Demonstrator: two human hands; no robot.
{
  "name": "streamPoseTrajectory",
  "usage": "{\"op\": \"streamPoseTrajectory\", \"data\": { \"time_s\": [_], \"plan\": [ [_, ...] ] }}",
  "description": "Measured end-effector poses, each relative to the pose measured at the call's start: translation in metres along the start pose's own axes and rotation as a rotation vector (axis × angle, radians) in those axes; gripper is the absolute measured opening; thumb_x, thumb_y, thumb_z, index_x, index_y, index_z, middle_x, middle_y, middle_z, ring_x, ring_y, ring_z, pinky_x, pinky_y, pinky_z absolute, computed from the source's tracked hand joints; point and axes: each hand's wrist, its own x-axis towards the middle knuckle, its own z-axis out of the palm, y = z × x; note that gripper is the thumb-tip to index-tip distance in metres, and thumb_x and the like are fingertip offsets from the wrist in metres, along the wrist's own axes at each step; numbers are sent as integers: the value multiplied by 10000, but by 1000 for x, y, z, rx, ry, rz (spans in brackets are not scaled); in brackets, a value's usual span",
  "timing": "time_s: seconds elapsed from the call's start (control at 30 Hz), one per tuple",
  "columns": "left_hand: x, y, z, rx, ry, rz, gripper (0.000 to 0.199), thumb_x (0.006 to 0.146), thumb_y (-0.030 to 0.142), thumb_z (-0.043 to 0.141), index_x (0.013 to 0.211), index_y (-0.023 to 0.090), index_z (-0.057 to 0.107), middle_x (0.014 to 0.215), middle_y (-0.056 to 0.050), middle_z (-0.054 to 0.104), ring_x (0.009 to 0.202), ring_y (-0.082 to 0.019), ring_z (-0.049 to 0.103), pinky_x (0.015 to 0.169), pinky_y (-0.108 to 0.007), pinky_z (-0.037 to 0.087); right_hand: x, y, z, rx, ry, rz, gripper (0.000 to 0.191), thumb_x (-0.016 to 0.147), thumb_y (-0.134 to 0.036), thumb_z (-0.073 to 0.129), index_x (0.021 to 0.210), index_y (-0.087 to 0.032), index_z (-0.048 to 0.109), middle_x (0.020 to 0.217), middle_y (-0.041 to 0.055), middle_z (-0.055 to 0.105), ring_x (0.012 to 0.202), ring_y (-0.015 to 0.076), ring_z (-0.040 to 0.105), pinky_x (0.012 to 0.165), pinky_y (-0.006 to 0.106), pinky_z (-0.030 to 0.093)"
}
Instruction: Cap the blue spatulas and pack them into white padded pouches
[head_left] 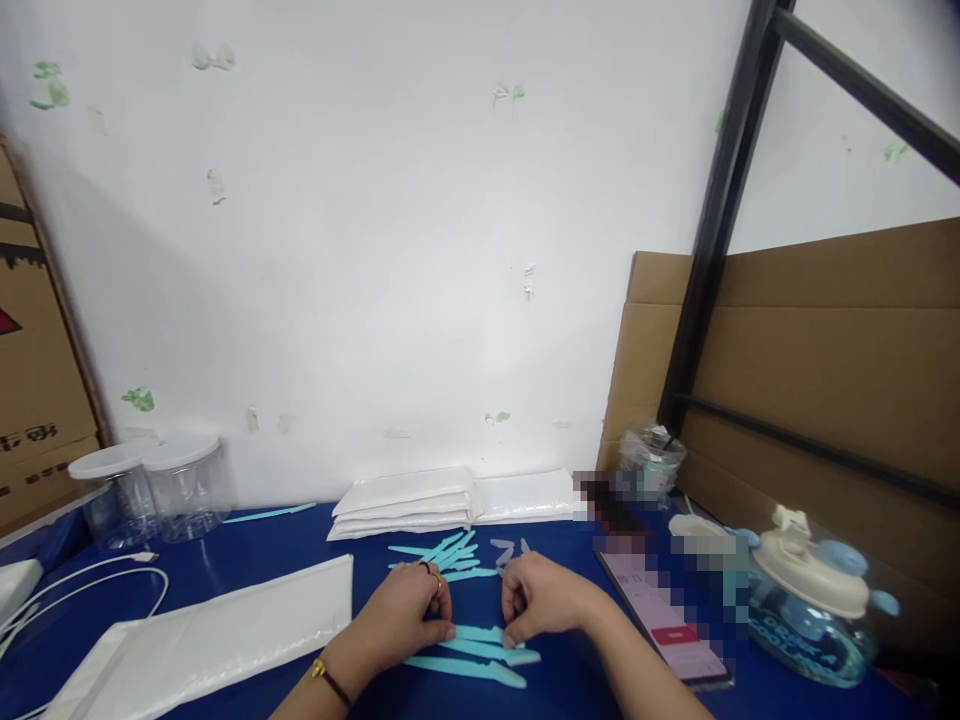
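Several turquoise plastic sticks lie side by side on the blue surface, just below and between my hands. My left hand, with a ring and a dark bracelet, has its thumb and fingers closed at the left end of the upper stick. At that stick's right end, my right hand pinches near its tip. A loose pile of more turquoise sticks sits behind my left hand, partly hidden by it. Small translucent pieces lie behind my right hand.
White padded envelopes are stacked by the wall, and another envelope lies at left. Clear jars and a white cable are farther left. A phone and a blue bottle stand or lie at right.
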Motion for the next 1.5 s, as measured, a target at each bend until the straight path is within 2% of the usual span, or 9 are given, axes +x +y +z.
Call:
{"op": "streamPoseTrajectory", "data": {
  "time_s": [0.17,0.37,0.5,0.63,0.73,0.83,1.13,1.37,1.5],
  "plan": [
    [4,0,0,32,15,-18,106,760,326,594,736,232,639,801,19,622,790,-158,545,720,-268,324,5,4,4,8,17,-7,130,619,-284,734,652,-170,680,530,-45,544,465,78,461,435,170,308],
    [9,-23,-14,132,172,-120,123,790,304,554,769,217,638,834,-14,627,834,-186,555,710,-281,324,10,21,-11,-94,365,23,47,658,-188,667,621,-163,651,661,5,626,586,119,542,502,187,340],
    [8,-31,-18,102,216,-161,131,761,322,595,831,218,630,881,-10,621,862,-182,553,728,-266,340,8,25,-17,-111,463,80,120,617,-246,711,697,-164,675,726,21,646,641,140,555,528,193,359],
    [2,-13,-12,-9,95,-4,215,697,374,676,872,255,639,922,20,601,881,-164,536,762,-250,344,-4,15,-17,34,189,29,195,635,-340,709,697,-155,697,599,-4,616,546,119,535,479,187,351],
    [-2,1,-5,-18,-21,41,222,661,385,713,841,271,651,896,30,599,867,-166,532,793,-268,330,-10,4,-13,-2,-48,40,278,521,-396,783,666,-168,714,544,-24,589,485,108,506,440,188,330],
    [-1,6,-2,5,-54,3,105,721,344,665,762,249,651,849,30,604,847,-161,535,828,-292,308,-11,-2,-8,-66,-105,57,261,495,-381,801,635,-180,711,514,-38,562,442,92,469,420,186,315],
    [10,-5,-12,88,154,-41,112,781,326,595,797,226,642,857,5,608,855,-168,531,742,-284,303,4,10,-11,-4,234,-19,134,598,-275,746,593,-158,682,520,-26,586,473,100,511,425,176,298],
    [12,-34,-22,145,206,-151,118,744,332,621,771,220,643,824,1,624,824,-180,556,734,-286,317,12,30,-16,4,337,103,76,581,-209,723,617,-148,695,564,1,656,505,118,553,456,179,329],
    [7,-23,-22,32,223,-127,220,684,363,669,838,214,619,866,2,614,825,-174,547,714,-256,346,11,27,-18,-43,431,94,98,590,-199,702,672,-146,710,603,11,668,532,123,555,465,183,325]
  ]
}}
